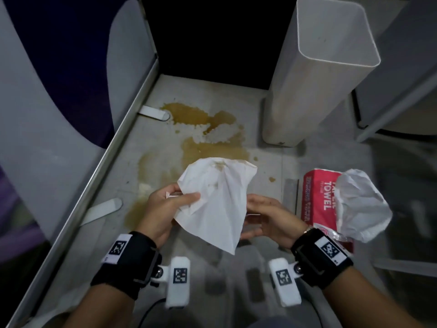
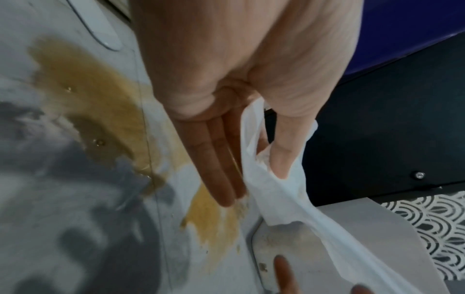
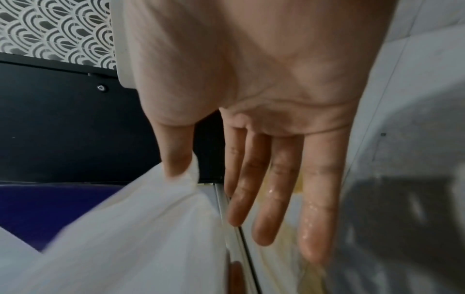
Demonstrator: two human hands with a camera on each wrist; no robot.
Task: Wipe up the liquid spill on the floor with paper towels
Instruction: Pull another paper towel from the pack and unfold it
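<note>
A brown liquid spill (image 1: pixel 208 131) spreads over the grey floor (image 1: pixel 165 143), with a drier smear toward me. Just above the floor I hold a white paper towel (image 1: pixel 212 202), stained brown near its far edge. My left hand (image 1: pixel 186 198) pinches its left edge between thumb and forefinger, its other fingers straight. In the left wrist view that left hand (image 2: pixel 256 169) holds the paper towel (image 2: pixel 281 195) over the spill (image 2: pixel 95 103). My right hand (image 1: pixel 255 216) is beside the towel's right edge. In the right wrist view the right hand (image 3: pixel 226 199) has straight, wet fingers (image 3: pixel 317 208), thumb touching the paper towel (image 3: pixel 130 228).
A red paper towel pack (image 1: pixel 319 200), with a crumpled sheet (image 1: pixel 361 204) sticking out, lies on the floor to my right. A tall white bin (image 1: pixel 319 74) stands beyond it. A panel with a metal rail (image 1: pixel 113 147) borders the left; dark panel at the back.
</note>
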